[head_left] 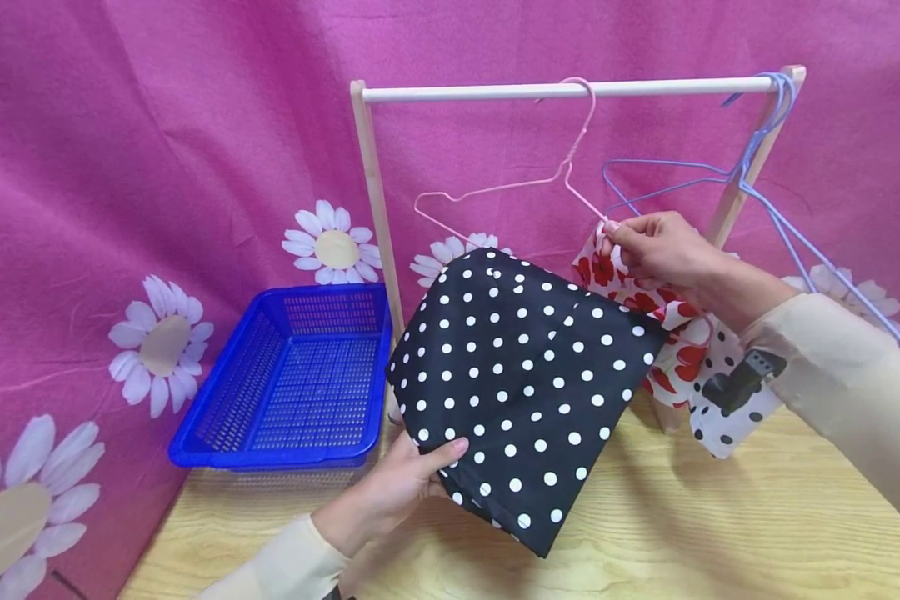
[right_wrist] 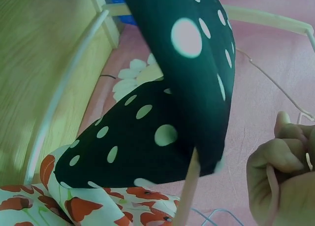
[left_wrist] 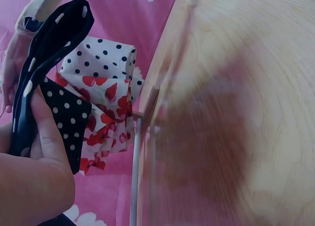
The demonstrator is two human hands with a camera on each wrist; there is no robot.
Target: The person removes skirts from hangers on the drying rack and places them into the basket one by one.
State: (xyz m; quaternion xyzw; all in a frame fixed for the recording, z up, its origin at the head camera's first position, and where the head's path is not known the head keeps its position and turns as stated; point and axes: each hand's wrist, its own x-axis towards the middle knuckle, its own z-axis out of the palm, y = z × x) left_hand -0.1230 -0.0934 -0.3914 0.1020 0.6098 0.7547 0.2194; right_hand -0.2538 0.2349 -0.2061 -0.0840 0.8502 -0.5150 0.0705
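A black cloth with white polka dots (head_left: 525, 375) is draped over the lower bar of a pink wire hanger (head_left: 510, 182). The hanger's hook sits over the white rod (head_left: 480, 92) of a small rack. My left hand (head_left: 401, 479) grips the cloth's lower left edge, thumb on top; in the left wrist view the folded layers pass between thumb and fingers. My right hand (head_left: 663, 250) pinches the right arm of the hanger, and the right wrist view shows these fingers curled round the pink wire (right_wrist: 273, 186). The cloth hangs tilted, its lowest corner toward me.
Blue hangers (head_left: 750, 171) hang at the rack's right end. Behind my right arm are a red-flowered white cloth (head_left: 675, 367) and a white cloth with black dots (left_wrist: 98, 58). A blue plastic basket (head_left: 273, 454) stands left of the rack on the wooden table (head_left: 720, 533).
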